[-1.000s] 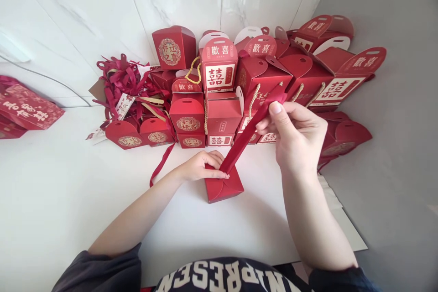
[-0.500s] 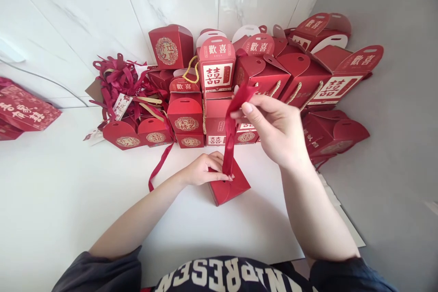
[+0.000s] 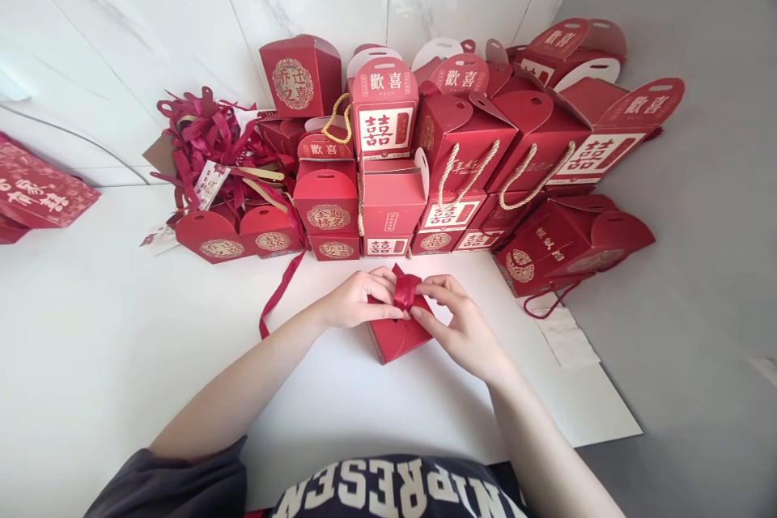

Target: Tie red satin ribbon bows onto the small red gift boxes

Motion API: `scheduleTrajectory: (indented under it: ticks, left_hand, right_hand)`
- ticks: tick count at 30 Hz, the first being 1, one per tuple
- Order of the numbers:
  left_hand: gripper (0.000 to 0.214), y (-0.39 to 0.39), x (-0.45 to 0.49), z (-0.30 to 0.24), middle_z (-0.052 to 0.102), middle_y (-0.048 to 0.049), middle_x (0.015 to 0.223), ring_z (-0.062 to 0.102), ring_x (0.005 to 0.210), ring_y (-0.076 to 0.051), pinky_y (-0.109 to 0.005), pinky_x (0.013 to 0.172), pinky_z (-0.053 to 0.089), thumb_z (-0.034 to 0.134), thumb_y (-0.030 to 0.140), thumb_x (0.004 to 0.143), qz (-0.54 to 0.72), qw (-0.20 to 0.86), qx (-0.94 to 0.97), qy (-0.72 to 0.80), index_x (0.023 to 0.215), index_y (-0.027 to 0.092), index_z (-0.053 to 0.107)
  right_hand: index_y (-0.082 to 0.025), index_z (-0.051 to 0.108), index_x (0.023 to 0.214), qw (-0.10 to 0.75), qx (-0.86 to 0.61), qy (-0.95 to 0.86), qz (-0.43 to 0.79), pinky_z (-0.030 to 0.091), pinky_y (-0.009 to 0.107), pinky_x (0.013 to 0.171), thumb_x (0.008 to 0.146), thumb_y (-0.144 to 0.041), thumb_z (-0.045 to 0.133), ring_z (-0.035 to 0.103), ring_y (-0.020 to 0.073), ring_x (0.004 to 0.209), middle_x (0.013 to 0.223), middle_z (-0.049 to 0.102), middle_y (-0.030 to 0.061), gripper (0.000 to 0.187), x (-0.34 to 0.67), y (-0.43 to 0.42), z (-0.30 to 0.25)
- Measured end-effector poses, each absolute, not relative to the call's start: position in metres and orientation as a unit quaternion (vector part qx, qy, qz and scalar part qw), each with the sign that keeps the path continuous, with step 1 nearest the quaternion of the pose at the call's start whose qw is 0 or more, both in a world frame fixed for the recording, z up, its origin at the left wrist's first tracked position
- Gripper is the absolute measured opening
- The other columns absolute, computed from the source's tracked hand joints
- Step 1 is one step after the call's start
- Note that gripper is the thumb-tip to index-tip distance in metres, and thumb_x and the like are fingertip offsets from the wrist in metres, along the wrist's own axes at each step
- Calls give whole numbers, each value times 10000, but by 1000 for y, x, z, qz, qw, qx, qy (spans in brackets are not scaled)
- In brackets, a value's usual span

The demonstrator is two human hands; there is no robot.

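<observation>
A small red gift box (image 3: pixel 397 337) lies on the white table (image 3: pixel 109 340) in front of me. A dark red ribbon (image 3: pixel 405 290) is bunched on top of the box, and its loose tail (image 3: pixel 276 299) trails off to the left across the table. My left hand (image 3: pixel 358 298) pinches the ribbon from the left side of the box. My right hand (image 3: pixel 452 322) pinches the same ribbon from the right, with fingers curled down over the box top. Both hands meet above the box.
A stack of red gift boxes (image 3: pixel 388 117) with gold rope handles stands along the white marble wall. A heap of red ribbons and tags (image 3: pixel 206 142) lies at the back left. More red boxes (image 3: pixel 36 190) sit at the far left. Grey floor (image 3: pixel 698 299) lies right of the table edge.
My right hand, which held the ribbon stretched up high, has come down to the box top. The ribbon is now bunched between both hands instead of stretched upward.
</observation>
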State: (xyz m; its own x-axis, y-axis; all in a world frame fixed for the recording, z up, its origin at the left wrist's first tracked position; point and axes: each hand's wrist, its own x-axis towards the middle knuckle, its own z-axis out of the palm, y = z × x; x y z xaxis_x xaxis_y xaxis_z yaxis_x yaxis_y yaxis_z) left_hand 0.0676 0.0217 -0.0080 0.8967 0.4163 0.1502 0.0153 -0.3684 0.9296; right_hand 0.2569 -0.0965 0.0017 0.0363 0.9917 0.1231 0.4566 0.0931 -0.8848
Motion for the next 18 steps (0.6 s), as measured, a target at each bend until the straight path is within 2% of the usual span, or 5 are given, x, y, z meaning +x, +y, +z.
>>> scheduleTrajectory:
  ticks: [3,7,10,13,18]
  left_hand:
    - [189,22,67,-10,747,-72,777,569,981,-221,-358,935,453,715,365,830,188,543,807,135,763,206,792]
    - [170,21,67,-12,758,-79,910,588,1057,-237,-388,985,445,724,365,822,198,537,808,140,860,219,800]
    - [179,21,67,-9,763,-91,918,592,1063,-237,-374,980,454,718,361,829,191,545,805,133,895,219,805]
    - [195,20,68,-6,762,-91,822,589,997,-231,-354,920,470,720,384,825,180,543,808,139,839,213,811]
    - [233,21,68,-3,770,-81,839,575,991,-227,-351,921,453,683,415,855,166,555,803,139,899,225,809]
  right_hand:
    - [-248,692,1042,470,-571,-576,348,381,442,1088,845,-302,649,524,249,1248,1264,559,101,209,245,-88,-4]
    - [-217,700,868,523,-553,-533,371,372,433,1096,827,-321,667,552,254,1237,1260,597,103,117,231,-80,-2]
    - [-197,679,839,573,-538,-463,409,460,405,992,838,-381,677,658,230,1030,1067,701,81,183,232,-79,-2]
    - [-189,640,849,647,-520,-341,441,529,356,846,823,-397,709,681,179,778,824,731,30,221,240,-79,-3]
    - [-180,625,826,717,-533,-287,346,556,332,753,795,-355,753,674,159,675,690,704,0,219,244,-92,6]
